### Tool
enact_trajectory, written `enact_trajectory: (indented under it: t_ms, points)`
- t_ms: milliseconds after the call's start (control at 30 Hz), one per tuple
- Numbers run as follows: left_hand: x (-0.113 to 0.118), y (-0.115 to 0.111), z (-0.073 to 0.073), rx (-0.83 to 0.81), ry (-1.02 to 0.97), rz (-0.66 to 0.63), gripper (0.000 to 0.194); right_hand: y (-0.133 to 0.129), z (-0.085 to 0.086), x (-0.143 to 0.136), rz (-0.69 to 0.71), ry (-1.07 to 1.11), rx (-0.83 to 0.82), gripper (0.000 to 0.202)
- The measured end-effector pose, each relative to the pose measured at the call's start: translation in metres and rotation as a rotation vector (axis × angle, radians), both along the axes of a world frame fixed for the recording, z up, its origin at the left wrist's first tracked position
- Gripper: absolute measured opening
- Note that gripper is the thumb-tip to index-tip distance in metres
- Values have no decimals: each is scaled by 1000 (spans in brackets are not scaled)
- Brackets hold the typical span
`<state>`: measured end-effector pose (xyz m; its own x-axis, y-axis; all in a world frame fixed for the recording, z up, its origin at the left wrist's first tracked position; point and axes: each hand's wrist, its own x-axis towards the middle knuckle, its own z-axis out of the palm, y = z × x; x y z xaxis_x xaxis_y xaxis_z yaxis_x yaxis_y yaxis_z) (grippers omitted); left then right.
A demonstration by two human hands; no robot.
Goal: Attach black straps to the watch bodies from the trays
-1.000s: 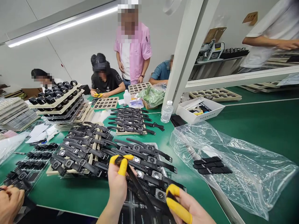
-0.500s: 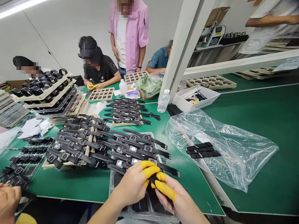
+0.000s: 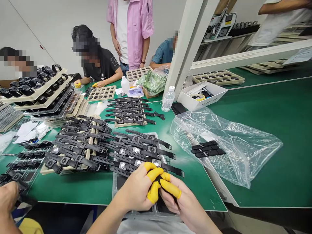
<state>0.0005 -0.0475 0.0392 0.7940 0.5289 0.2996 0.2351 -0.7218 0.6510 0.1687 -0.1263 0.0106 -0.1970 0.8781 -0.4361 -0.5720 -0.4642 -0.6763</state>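
My left hand (image 3: 139, 187) and my right hand (image 3: 179, 194) meet at the front edge of the table, both with yellow finger cots. Their fingers are closed on a black smartwatch (image 3: 159, 179), mostly hidden by the fingertips; a dark strip of it runs beneath my right thumb. Just beyond lies a clear tray (image 3: 115, 188) bearing rows of smartwatches (image 3: 136, 150) with black straps, backs up. More smartwatches (image 3: 79, 158) lie across a beige tray to the left.
A clear plastic bag (image 3: 243, 152) with several black straps (image 3: 208, 149) lies at right. Behind stand a water bottle (image 3: 168, 99) and a white box (image 3: 207, 97). Stacked trays (image 3: 44, 94) rise at left. A co-worker's hand (image 3: 8, 196) is at the lower left; other people are across the table.
The view has shifted slightly, so the scene sits a little higher and farther left. My left thumb now shows lower and spread from its fingers; both hands still grip the smartwatch.
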Motion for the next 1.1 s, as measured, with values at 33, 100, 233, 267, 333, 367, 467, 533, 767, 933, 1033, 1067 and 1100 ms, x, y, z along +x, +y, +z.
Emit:
enact_trajectory:
  t_ms: [33, 100, 233, 267, 333, 367, 467, 533, 767, 933, 1033, 1067, 1100]
  points:
    - [1, 0, 0, 51, 43, 12, 44, 0, 0, 2, 19, -13, -12, 58]
    - [2, 0, 1, 123, 111, 21, 41, 0, 2, 4, 58, -37, -25, 59]
    - [2, 0, 5, 53, 101, -4, 38, 1, 5, 6, 102, -58, -1, 60]
    - [1, 0, 7, 20, 82, -12, 40, 0, 6, 6, 102, -63, 9, 60]
    - [-1, -1, 10, -25, 48, -34, 46, -2, 7, 7, 87, -109, 46, 59]
    - [-3, -1, 12, -37, 48, -42, 50, -3, 7, 8, 73, -168, 80, 57]
    - [-14, -3, 21, -21, 135, -9, 55, -5, 7, 15, 74, -463, 256, 47]
    - [-27, -2, 31, 33, 210, 60, 53, -4, 7, 22, 127, -666, 361, 41]
    - [-96, 11, 53, 221, 432, 280, 27, 15, 20, 17, 277, -1043, 677, 35]
    - [-127, 5, 51, 69, 573, 308, 22, 12, -11, -11, 268, -1223, 906, 27]
    - [-124, -2, 50, 70, 706, 256, 20, 7, -50, -13, 253, -1298, 1049, 33]
    - [-120, -4, 49, 91, 763, 248, 19, 7, -62, -11, 251, -1328, 1071, 39]
    - [-116, -6, 47, 117, 825, 249, 17, 9, -74, -8, 249, -1356, 1089, 43]
